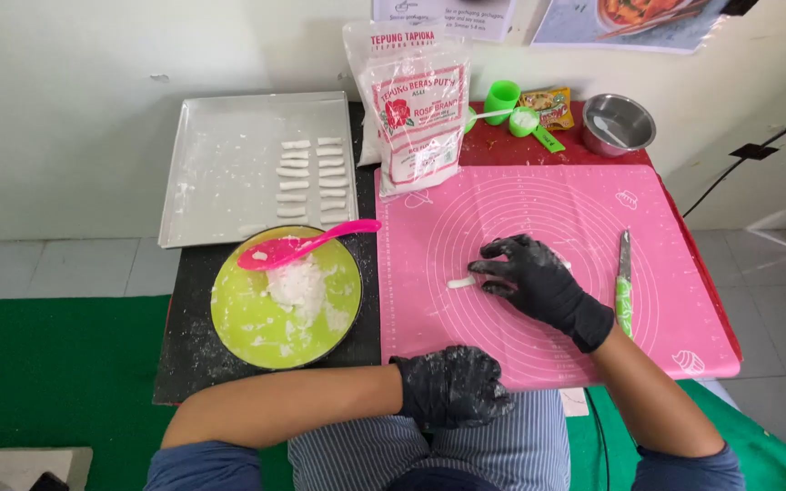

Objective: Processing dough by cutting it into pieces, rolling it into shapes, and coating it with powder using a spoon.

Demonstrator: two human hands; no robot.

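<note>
A low black table [188, 364] is sitting against a pale wall, with green mat on the floor around it.

Far to the left of the working hand, a metal tray [220, 173] is holding two neat rows of small white dough sticks [311, 177]; they are probably lined up so they do not stick together. Nearer, a green plate [256, 336] is carrying a lump of white dough [297, 284], and a pink spoon [297, 245] is lying across its rim, handy for scooping.

The left hand [452, 386], in a black glove, is curling loosely near the person's lap and is holding nothing.

On the pink mat [557, 209], the right hand [534, 282] is pressing down with fingers spread, flat over a dough piece [461, 283]. One end of that piece is sticking out just left of the fingertips. The hand is not gripping it, only lying on top, as if rolling it.

Behind the hand, a flour bag [420, 109] is standing. Just right of the hand, a knife [623, 282] is lying ready. Further back are green cups [511, 105] and a metal bowl [619, 123].
</note>
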